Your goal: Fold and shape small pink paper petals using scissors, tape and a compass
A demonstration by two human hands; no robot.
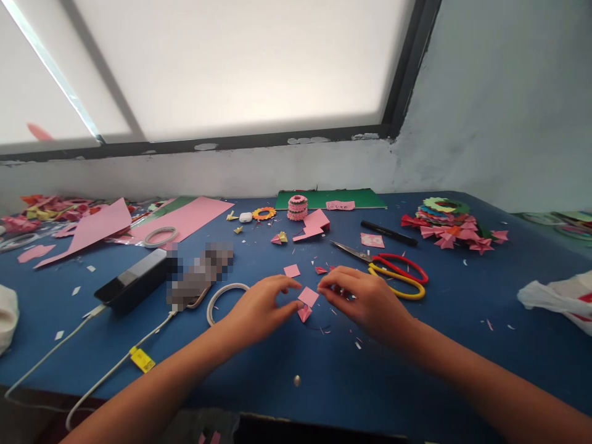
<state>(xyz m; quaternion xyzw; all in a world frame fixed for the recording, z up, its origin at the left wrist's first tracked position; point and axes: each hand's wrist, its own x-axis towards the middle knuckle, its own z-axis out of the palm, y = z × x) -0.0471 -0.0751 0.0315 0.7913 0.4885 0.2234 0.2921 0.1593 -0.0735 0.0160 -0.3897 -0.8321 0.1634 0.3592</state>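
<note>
A small pink paper square (308, 297) is between my hands, its corner pointing toward me. Just below it is a folded pink paper piece (304, 314), partly covered by my left thumb. My left hand (266, 308) has thumb and forefinger apart at the square's left side. On the other side, the thumb and forefinger of my right hand (365, 299) come together at the square's right corner. Another pink square (291, 271) lies just beyond my left fingers. Scissors (398, 271) with red and yellow handles rest beyond my right hand, blades partly apart.
Tape rolls (160, 237), a black power bank (134, 280) and a cabled, blurred-out phone (198, 277) are on the left. A black pen (388, 233) and stacked paper rings (444, 216) are at right. Paper scraps dot the blue table (259, 382).
</note>
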